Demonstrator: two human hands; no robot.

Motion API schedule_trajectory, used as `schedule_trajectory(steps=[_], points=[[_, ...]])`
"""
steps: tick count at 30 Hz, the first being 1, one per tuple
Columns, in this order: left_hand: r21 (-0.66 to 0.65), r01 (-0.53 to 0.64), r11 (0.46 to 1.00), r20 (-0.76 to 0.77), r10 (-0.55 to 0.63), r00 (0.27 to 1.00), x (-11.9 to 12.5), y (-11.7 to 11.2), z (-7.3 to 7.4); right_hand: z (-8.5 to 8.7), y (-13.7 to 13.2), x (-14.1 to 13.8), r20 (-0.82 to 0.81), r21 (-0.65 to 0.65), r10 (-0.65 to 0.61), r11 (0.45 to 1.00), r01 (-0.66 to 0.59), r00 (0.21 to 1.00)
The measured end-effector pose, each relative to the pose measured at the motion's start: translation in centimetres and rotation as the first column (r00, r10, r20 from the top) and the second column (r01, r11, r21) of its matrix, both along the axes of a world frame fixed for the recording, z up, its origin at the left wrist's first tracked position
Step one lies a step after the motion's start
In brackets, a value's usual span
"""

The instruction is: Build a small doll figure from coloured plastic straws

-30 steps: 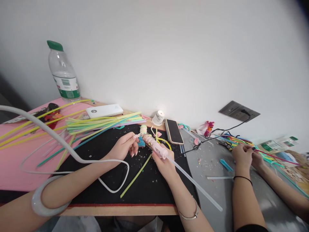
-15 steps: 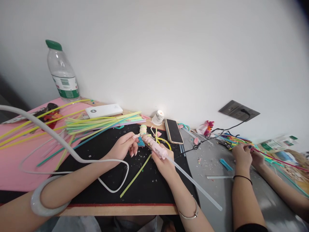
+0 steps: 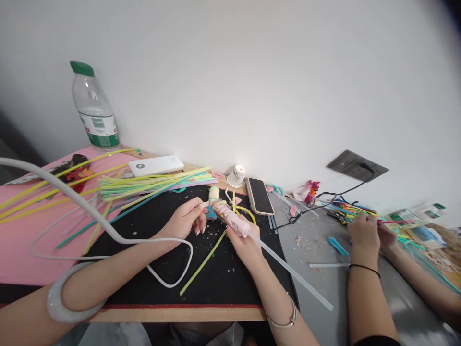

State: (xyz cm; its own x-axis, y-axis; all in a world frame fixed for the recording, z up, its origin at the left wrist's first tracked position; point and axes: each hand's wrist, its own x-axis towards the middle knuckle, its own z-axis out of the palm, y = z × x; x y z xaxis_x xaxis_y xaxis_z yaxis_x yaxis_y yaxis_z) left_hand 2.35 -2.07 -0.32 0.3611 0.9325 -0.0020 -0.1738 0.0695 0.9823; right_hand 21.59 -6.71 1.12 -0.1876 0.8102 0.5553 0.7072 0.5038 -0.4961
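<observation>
Little has shifted: both hands hold position as before; only the co-worker's hands (image 3: 363, 231) at far right have edged along their straws. Fingers of the left hand (image 3: 185, 218) pinch the pastel straw piece (image 3: 213, 193) above the black mat (image 3: 223, 283). Fingers of the right hand (image 3: 247, 245) wrap the pink glue gun (image 3: 230, 218), nozzle at that piece. A phone (image 3: 260, 195) lies near on the right, a straw pile (image 3: 154, 182) behind-left. Toward the counter (image 3: 180, 315) edge, the mat carries a white cable (image 3: 90, 209) loop.

Co-worker's hands (image 3: 365, 233) have shifted slightly down and rightward on the counter. The pink strand (image 3: 394, 222) in the fingers now runs level; previously it slanted downward.
</observation>
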Motion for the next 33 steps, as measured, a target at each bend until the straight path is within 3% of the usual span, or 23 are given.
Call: schedule_trajectory(steps=[11,22,33], points=[[0.022,-0.016,1.000,-0.031,0.016,0.999,-0.1,0.0,0.4,-0.3,0.0,0.4,0.023,-0.043,-0.034,0.998,0.035,0.999],[0.245,-0.045,0.968,-0.276,0.115,0.954,-0.7,-0.2,0.5,-1.0,0.1,1.2,0.011,-0.016,-0.081,0.997,0.081,0.997],[0.316,0.000,0.949,-0.352,0.117,0.929,-0.8,-0.5,1.0,-0.6,-0.1,0.4,-0.062,-0.126,-0.059,0.991,0.051,0.996]])
